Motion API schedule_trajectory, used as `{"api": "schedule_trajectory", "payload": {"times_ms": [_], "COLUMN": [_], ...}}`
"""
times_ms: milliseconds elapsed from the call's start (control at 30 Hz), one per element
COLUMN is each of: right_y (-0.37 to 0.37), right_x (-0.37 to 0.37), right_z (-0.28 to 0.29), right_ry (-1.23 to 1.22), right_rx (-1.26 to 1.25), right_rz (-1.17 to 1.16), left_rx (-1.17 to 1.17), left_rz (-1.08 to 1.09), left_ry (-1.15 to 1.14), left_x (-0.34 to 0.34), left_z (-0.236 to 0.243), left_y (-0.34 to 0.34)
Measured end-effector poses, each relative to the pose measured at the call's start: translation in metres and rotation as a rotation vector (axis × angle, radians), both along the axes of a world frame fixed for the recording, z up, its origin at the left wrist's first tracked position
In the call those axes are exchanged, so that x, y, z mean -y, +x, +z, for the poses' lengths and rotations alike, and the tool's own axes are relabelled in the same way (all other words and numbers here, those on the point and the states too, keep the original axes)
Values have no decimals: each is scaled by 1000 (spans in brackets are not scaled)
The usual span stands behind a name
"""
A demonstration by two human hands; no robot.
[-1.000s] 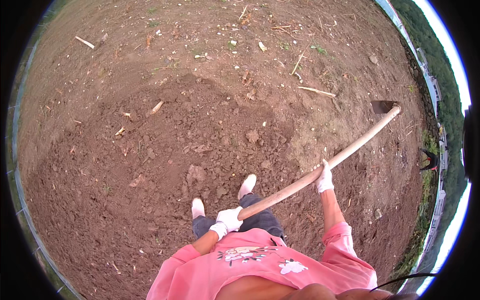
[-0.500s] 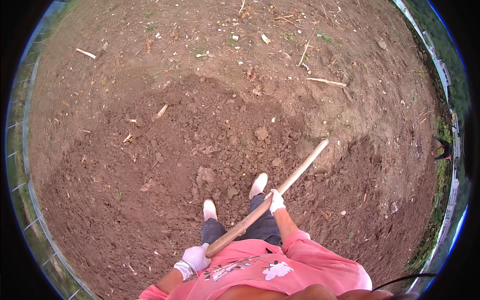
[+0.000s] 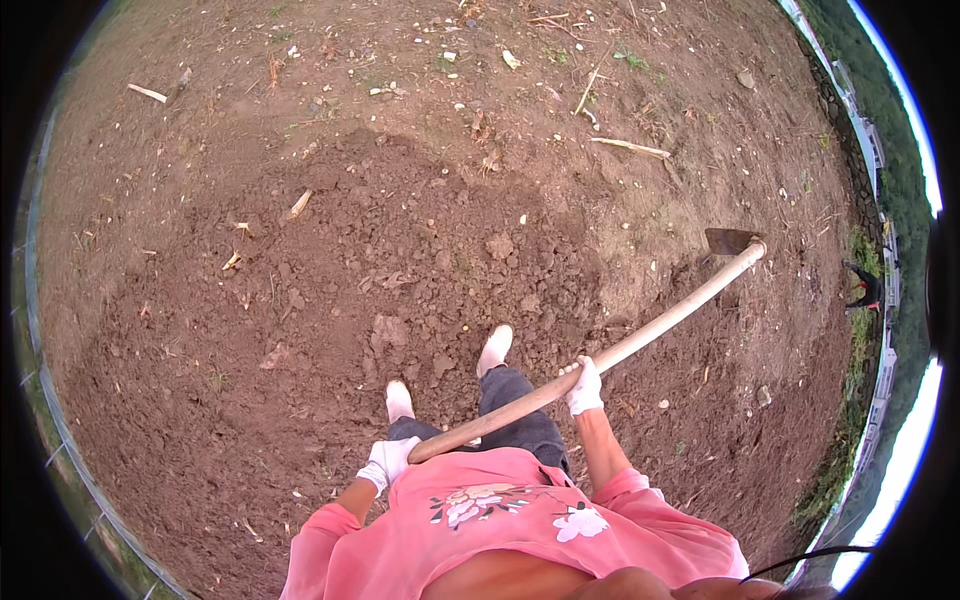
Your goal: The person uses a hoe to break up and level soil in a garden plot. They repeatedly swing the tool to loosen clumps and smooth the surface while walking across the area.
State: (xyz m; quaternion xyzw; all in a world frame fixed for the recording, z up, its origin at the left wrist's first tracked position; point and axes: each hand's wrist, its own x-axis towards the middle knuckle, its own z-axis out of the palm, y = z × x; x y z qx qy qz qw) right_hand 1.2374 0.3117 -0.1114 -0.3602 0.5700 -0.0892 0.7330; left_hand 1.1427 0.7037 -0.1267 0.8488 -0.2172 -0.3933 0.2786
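Note:
A hoe (image 3: 655,327) with a long pale wooden handle slants across my body, from my waist up to the right. Its dark metal blade (image 3: 729,241) shows at the far end, apparently lifted off the soil. At the butt of the handle, my left hand (image 3: 389,459) in a white glove is closed round the wood. Farther along, my right hand (image 3: 585,386), also gloved in white, wraps the shaft. Broken brown soil (image 3: 400,275) lies in front of my white boots (image 3: 495,350).
Dry stalk pieces (image 3: 630,147) lie on the smoother ground ahead, with another stalk piece (image 3: 300,204) on the clods. A pale edge strip (image 3: 52,390) curves along the left. Green growth (image 3: 835,475) borders the right, where a dark figure (image 3: 862,288) stands.
The hoe's head has risen and swung to the right, so its blade now shows. My right hand has moved up and right with the handle; my left hand has risen slightly.

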Motion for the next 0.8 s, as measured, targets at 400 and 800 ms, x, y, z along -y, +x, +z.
{"api": "schedule_trajectory", "payload": {"times_ms": [400, 800], "right_y": [47, -63], "right_x": [225, -105], "right_z": [33, -113], "right_ry": [-404, 310], "right_rx": [1, -255], "right_rz": [63, -67], "left_rx": [-78, -161], "left_rz": [-60, -170], "left_ry": [-184, 355], "left_x": [184, -83], "left_z": [107, 95], "left_y": [96, 26]}}
